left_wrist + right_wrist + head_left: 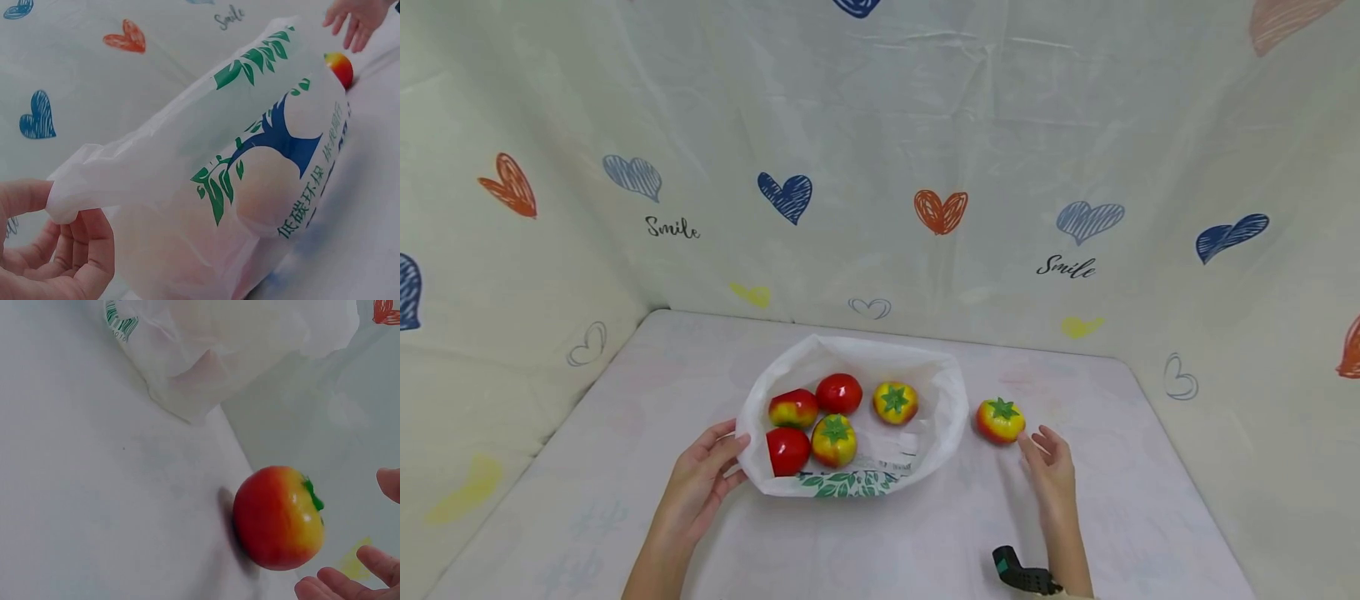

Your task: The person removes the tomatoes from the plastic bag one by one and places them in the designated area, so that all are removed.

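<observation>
A white plastic bag with green leaf print stands wide-mouthed on the table. My left hand pinches its left rim between thumb and fingers, and the left wrist view shows the film bunched in that grip. Inside lie several glossy fruits, some plain red, others yellow and red with green leaf caps. Right of the bag sits one more red-and-yellow fruit, persimmon-like, with a green star-shaped cap. My right hand is just beside it, fingers spread and holding nothing; in the right wrist view a gap separates fingertips and fruit.
The pale table backs onto a hanging white cloth printed with hearts and the word Smile. A black device is worn on my right wrist.
</observation>
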The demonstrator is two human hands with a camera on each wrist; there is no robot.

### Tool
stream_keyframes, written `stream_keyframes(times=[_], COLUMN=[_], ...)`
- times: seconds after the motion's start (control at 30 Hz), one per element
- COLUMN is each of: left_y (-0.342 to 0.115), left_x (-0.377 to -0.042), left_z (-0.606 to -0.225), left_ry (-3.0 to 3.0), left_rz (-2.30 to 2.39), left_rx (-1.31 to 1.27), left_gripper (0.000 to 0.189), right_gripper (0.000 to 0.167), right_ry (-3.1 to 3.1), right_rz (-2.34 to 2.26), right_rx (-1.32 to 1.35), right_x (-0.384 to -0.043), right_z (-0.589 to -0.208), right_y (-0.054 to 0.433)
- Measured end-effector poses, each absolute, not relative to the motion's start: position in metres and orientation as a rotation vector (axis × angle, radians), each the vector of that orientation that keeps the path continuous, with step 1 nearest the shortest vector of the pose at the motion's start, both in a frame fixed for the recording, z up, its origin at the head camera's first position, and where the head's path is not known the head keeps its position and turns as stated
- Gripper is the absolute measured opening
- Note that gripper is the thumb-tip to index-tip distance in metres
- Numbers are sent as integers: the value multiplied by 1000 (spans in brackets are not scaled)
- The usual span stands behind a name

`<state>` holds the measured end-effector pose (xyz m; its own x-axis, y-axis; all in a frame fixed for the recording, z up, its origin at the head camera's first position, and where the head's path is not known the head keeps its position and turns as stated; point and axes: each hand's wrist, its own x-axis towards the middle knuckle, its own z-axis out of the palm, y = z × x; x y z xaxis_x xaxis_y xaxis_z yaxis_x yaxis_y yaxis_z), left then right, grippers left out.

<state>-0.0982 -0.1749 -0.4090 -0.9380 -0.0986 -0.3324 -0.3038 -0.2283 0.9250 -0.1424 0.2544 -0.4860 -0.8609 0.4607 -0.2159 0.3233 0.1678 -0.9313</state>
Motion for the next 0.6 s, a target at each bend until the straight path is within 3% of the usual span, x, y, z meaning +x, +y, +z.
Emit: stream_keyframes(times=[0.2, 0.37, 0.47, 0.6], left_y=[-175, -175, -175, -175], left_x=[-98, -98, -98, -98], left_z=[-410, -410, -411, -411], left_ry=[1855, 1851, 1849, 1855], left_rz=[2325, 2333, 2338, 2333], left_rx=[-483, -475, -470, -471], left_gripper=[25, 21, 19, 22], right_gripper=[77, 67, 59, 56], right_ry=[-2305, -2316, -2307, -2320], right_rz=[1648, 1574, 1573, 1626], right_rx=[-727, -621, -492, -329], right_x=[-161, -165, -161, -140], right_z=[-522, -529, -522, -475], right_y=[273, 276, 272, 250])
